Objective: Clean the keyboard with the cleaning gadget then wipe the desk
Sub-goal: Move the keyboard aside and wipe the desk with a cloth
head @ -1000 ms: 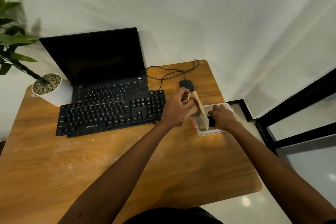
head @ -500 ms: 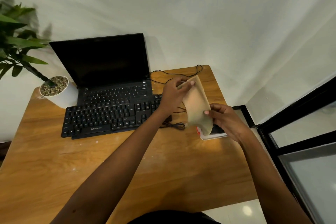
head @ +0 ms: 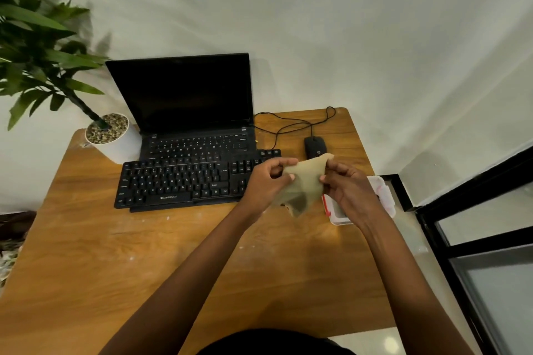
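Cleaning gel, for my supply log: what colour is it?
The cleaning gel is pale yellowish-beige, shown best in the head view.

A single wide-angle view from the person's head, close above the near edge of the desk, faces steeply down and forward toward the far wall.

Nearer the person than the left hand and right hand, the worktop is open wood. Left of the left hand the keyboard bars the way, with the laptop and plant pot behind it. Beyond the hands lie the mouse and its looped cable; a white box sits below the right hand, and the beige cleaning sheet spans the gap between them.
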